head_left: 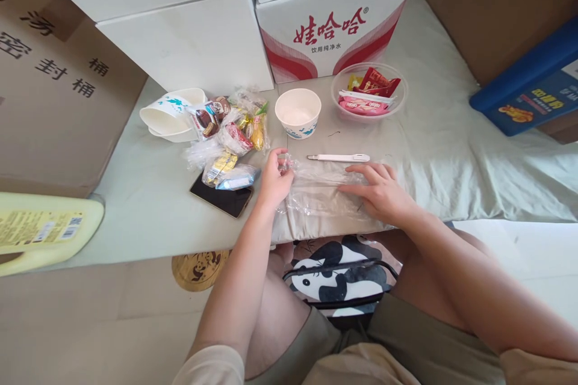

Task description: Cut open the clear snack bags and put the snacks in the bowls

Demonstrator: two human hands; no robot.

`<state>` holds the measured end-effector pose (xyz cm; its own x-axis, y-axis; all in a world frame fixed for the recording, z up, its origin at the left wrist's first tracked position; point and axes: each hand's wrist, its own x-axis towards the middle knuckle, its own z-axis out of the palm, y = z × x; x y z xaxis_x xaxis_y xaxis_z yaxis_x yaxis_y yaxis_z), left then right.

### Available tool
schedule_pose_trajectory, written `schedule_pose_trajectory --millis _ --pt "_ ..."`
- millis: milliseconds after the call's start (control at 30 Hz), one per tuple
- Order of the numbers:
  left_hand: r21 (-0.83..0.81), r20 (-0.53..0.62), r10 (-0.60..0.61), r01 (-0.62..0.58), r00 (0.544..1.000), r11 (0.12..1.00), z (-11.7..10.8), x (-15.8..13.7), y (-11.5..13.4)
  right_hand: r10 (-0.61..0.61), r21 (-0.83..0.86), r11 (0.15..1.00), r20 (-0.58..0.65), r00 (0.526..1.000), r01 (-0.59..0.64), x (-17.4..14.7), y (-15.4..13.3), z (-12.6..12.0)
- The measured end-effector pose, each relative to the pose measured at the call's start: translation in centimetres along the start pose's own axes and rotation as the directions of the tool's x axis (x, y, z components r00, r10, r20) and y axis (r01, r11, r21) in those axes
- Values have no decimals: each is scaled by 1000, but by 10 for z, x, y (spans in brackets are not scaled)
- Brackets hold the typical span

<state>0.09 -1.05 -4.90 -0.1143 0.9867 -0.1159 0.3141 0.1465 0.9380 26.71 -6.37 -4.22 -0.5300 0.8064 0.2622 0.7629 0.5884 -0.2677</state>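
Observation:
A clear plastic bag (316, 192) lies flattened on the cloth-covered surface in front of me. My left hand (276, 180) pinches the bag's left edge between thumb and fingers. On its right end rests my right hand (383, 192), fingers stretched out and apart, touching the film. Just beyond the bag is a white utility knife (341, 158), lying sideways. Behind that stands a white paper bowl (298, 113) with a blue-green print. To its right, a clear plastic bowl (369, 91) holds several red and pink snack packets (365, 103).
Several wrapped snacks (239, 132) are heaped left of the paper bowl, beside tipped paper bowls (169, 114). Some packets overlap a black phone (221, 195). White cartons (334, 30) stand behind. A yellow jug (49, 228) is at left, a blue container (528, 87) at right.

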Motion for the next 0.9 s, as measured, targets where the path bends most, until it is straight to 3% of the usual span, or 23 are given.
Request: schedule_pose_trajectory --millis 100,367,500,700,900 --pt "2 -1 15 -15 1000 1000 -1 1 -2 22 -49 999 62 998 -19 0 0 1" --pt "34 -68 56 -54 996 998 -8 7 -9 23 8 1000 52 998 -23 3 -3 -7" --pt "60 -70 72 -68 995 996 -10 5 -8 13 13 1000 19 1000 -13 3 -4 -5" --pt "60 -52 74 -70 996 996 -9 3 -6 45 -15 999 81 996 -43 3 -3 0" --pt "43 -59 77 -74 995 996 -10 7 -10 40 7 999 28 999 -40 4 -1 -4"
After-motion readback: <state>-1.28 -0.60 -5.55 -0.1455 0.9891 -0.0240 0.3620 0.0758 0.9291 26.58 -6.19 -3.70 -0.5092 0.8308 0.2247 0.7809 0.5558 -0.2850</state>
